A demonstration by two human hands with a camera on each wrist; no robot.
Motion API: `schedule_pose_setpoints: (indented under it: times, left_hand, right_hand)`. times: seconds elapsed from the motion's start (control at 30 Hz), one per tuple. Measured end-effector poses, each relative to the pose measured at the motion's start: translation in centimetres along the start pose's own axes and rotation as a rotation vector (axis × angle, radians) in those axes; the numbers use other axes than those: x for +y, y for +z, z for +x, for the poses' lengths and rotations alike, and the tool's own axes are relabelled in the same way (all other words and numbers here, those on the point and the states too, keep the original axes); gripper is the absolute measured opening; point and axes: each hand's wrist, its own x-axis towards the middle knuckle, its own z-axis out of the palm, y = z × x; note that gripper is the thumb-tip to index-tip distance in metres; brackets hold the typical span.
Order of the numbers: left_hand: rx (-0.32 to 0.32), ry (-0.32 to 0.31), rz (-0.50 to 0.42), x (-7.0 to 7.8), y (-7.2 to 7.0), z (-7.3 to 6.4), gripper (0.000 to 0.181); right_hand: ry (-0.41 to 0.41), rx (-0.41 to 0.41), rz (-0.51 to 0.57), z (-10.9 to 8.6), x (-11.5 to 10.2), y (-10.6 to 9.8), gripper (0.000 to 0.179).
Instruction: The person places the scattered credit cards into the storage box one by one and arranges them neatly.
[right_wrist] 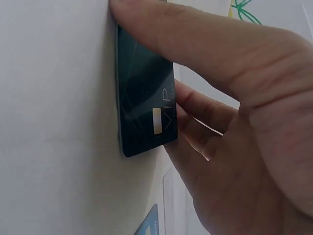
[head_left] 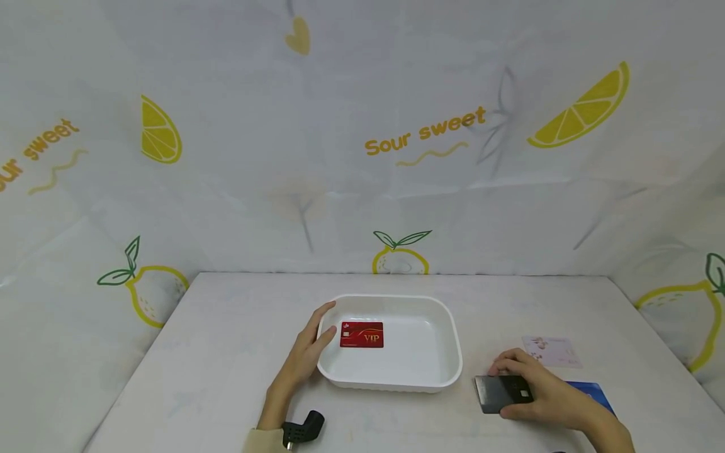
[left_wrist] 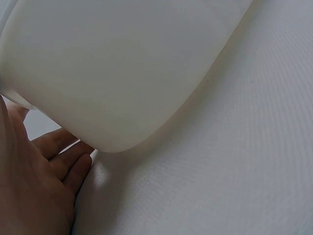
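Note:
A white plastic tray [head_left: 396, 385] sits mid-table with a red VIP card [head_left: 361, 335] lying in its left part. My left hand [head_left: 306, 352] holds the tray's left end, the thumb over the rim. In the left wrist view, the fingers [left_wrist: 61, 152] of that hand lie against the outer wall. To the right of the tray, my right hand [head_left: 535, 390] grips a dark VIP card [head_left: 501, 394] by its long edges, thumb on the near side. The right wrist view shows this black card [right_wrist: 146, 98] with a gold chip, close over the table.
Beyond my right hand lies a pale pink card [head_left: 552, 351]. A blue card [head_left: 591, 395] is partly covered by my right wrist. A black wrist device [head_left: 304, 428] sticks out from my left sleeve. A lemon-printed white sheet [head_left: 340, 157] stands behind the table.

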Motion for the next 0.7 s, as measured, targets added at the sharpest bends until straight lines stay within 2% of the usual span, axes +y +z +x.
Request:
schedule_pose_setpoints:
  times: [0.27,0.37,0.5,0.7]
  left_hand:
    - [-0.006,-0.005,0.000,0.0,-0.1,0.1,0.054]
    - [-0.007,-0.007,-0.007,0.0,0.0,0.1,0.054]
    - [-0.005,0.001,-0.008,0.0,0.0,0.1,0.055]
    - [-0.004,-0.006,-0.015,0.0,0.0,0.0,0.054]
  right_hand:
    - [0.066,-0.044,-0.078,0.0,-0.7,-0.5,0.050]
    - [0.065,-0.045,-0.093,0.0,-0.8,-0.6,0.050]
    - [0.066,-0.047,-0.086,0.1,-1.0,-0.6,0.051]
    - [0.126,-0.095,-0.047,0.3,-1.2,-0.8,0.059]
